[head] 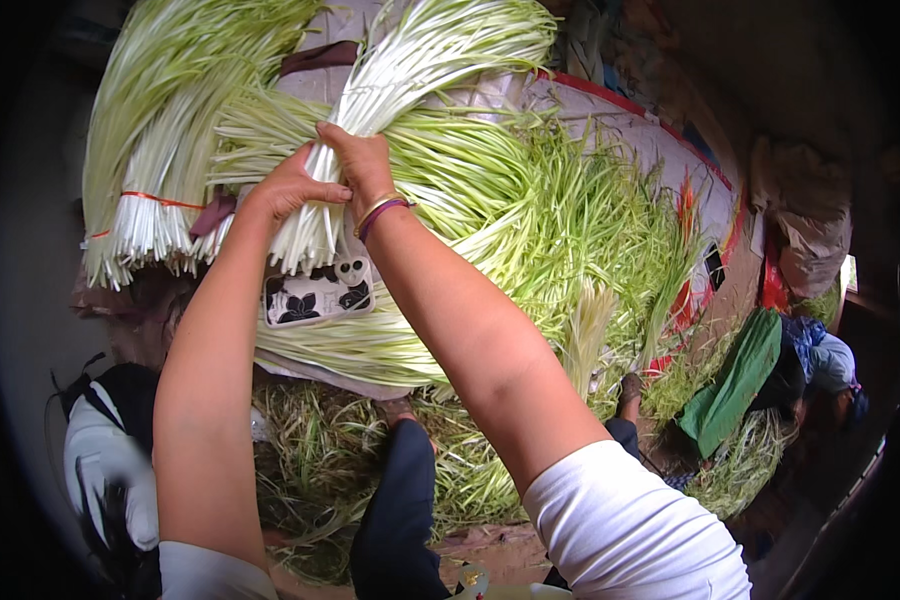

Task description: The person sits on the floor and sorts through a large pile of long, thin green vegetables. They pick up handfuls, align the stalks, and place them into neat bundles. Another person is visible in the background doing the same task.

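My left hand (289,186) and my right hand (364,161) are both closed around a thick bundle of long white-stemmed greens (379,94), which look like garlic chives. The bundle slants, with its cut white ends low and its green leaves spread towards the upper right. Behind it, more loose stalks (457,165) lie in a broad layer. Just below the cut ends rests a phone in a black-and-white flower-patterned case (319,296). At the left, a bundle bound with a red band (161,200) lies beside other long stalks.
A tangled heap of green leaves (592,202) spreads to the right over a pale red-edged sheet (660,150). Trimmings (307,457) litter the ground around my legs. One person (112,450) is at the lower left, another (829,360) at the right near a green cloth (735,382).
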`<state>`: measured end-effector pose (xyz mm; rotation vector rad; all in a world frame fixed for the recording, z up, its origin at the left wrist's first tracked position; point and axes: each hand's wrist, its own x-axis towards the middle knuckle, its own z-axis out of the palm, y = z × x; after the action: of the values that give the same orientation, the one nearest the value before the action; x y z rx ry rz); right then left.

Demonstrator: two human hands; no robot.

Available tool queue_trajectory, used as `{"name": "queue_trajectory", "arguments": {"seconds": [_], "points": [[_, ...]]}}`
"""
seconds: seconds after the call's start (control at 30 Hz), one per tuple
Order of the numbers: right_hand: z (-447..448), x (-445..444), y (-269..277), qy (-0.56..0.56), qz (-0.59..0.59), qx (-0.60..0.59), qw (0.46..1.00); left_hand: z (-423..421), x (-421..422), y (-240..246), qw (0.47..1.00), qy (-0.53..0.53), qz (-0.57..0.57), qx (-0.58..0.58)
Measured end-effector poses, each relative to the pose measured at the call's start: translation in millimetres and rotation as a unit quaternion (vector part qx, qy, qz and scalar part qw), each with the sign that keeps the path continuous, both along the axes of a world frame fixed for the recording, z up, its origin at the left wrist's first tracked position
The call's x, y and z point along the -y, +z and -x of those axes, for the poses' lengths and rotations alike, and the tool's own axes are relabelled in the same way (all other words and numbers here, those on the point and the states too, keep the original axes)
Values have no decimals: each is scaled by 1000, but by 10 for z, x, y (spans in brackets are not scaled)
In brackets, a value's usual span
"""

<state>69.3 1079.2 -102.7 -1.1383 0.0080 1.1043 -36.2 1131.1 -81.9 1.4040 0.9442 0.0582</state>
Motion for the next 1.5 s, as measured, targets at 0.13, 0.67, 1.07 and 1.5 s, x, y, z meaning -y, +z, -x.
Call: {"name": "queue_trajectory", "arguments": {"seconds": [0.13, 0.67, 1.07, 1.5], "points": [[96, -228, -75, 13, 8, -48, 999, 33, -191, 291, 997, -42, 69, -3], [-812, 2366, 510, 88, 67, 122, 986, 164, 31, 120, 808, -51, -455, -372], [-412, 4525, 772, 298, 327, 192, 876, 2120, 1556, -53, 781, 617, 0, -98], [470, 1105, 475, 492, -9, 654, 574, 1961, 1563, -962, 669, 732, 125, -24]]}}
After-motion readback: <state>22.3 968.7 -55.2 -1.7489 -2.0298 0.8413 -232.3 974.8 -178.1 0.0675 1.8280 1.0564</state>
